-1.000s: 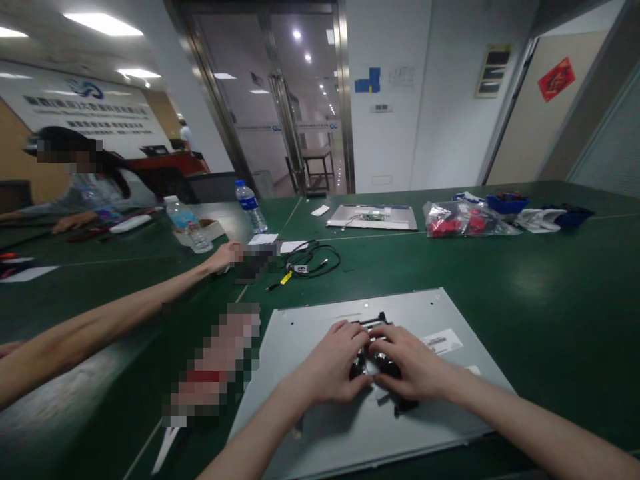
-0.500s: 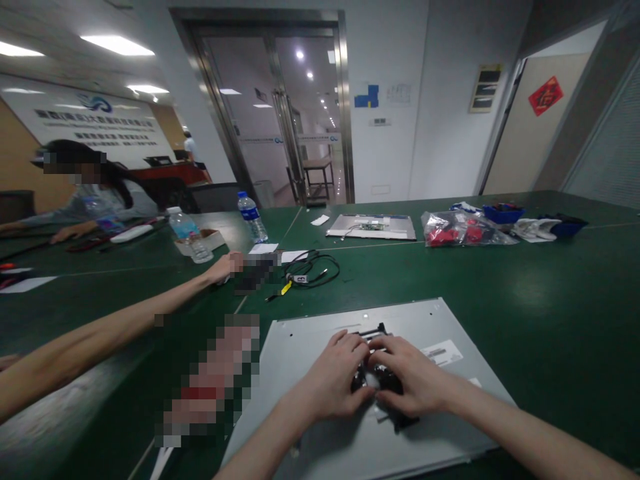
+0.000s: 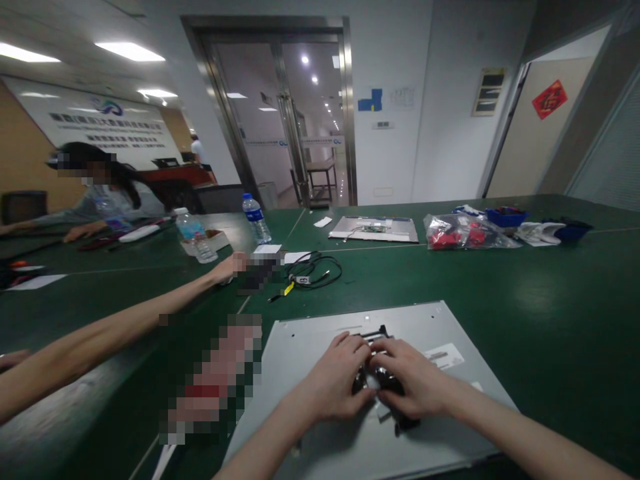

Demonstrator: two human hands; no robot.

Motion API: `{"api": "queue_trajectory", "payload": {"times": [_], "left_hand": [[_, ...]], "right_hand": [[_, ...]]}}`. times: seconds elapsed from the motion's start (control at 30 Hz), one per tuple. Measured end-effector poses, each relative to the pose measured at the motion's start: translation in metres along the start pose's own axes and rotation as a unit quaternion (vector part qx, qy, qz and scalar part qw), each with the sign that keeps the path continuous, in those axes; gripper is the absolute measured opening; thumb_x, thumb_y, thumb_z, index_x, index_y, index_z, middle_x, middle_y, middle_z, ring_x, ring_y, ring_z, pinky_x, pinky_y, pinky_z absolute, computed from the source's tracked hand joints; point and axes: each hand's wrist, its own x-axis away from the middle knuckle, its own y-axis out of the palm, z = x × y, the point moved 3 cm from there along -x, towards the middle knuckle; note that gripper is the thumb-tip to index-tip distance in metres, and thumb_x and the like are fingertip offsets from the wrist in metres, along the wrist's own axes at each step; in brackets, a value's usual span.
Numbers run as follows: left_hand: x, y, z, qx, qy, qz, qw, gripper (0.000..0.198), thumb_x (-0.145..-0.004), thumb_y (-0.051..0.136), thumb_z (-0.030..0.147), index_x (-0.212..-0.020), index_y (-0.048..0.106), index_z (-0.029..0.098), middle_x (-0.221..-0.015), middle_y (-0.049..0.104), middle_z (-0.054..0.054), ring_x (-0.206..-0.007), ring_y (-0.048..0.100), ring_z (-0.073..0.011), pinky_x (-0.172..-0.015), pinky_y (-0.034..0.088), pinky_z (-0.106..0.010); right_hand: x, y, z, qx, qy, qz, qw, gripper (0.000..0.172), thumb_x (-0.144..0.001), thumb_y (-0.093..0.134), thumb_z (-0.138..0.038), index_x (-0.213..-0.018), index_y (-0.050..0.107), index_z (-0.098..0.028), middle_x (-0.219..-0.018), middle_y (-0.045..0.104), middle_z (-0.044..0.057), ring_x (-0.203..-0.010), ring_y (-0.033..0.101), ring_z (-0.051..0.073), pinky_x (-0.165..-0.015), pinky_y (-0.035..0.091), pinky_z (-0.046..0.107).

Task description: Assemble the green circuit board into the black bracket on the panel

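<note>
A flat silver-grey panel with a white label lies in front of me on the green table. My left hand rests over its middle, fingers curled and thumb pointing right. My right hand faces it from the other side, its fingertips close to the left ones. Between and under both hands are glossy black parts, mostly covered, so their kind does not show. Each hand's fingers are bent around them. A thin black bracket-like piece sticks out beyond the fingertips.
Another person's arm reaches in from the left toward a blurred dark object. A coiled black cable, a water bottle, a second panel and a plastic bag with red items lie farther back.
The whole view has shifted slightly. Both my hands stay over the black parts with almost the same finger positions.
</note>
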Motion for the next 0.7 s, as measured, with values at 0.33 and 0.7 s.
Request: {"api": "queue_trajectory", "payload": {"times": [0.33,0.7], "left_hand": [[-0.0006,0.0027,-0.003,0.01,0.007,0.001,1.0,0.043,-0.074,0.069,0.031,-0.114,0.054,0.021,-0.111,0.059,-0.008,-0.108,0.053,-0.0275,-0.111,0.029,-0.05],[0.0001,0.0021,-0.0042,0.009,-0.003,-0.004,1.0,0.043,-0.073,0.07,0.031,-0.112,0.054,0.022,-0.111,0.059,-0.006,-0.109,0.053,-0.0269,-0.113,0.027,-0.049]], "right_hand": [[0.0,0.0,0.0019,0.005,0.002,-0.008,1.0,0.037,-0.075,0.065,-0.02,-0.111,0.057,-0.02,-0.134,0.052,0.011,-0.12,0.048,0.028,-0.103,0.04,0.044],[-0.0008,-0.0004,0.0002,-0.002,0.003,-0.006,1.0,0.042,-0.071,0.068,-0.024,-0.111,0.057,-0.02,-0.134,0.052,0.011,-0.119,0.049,0.029,-0.102,0.04,0.045]]}}
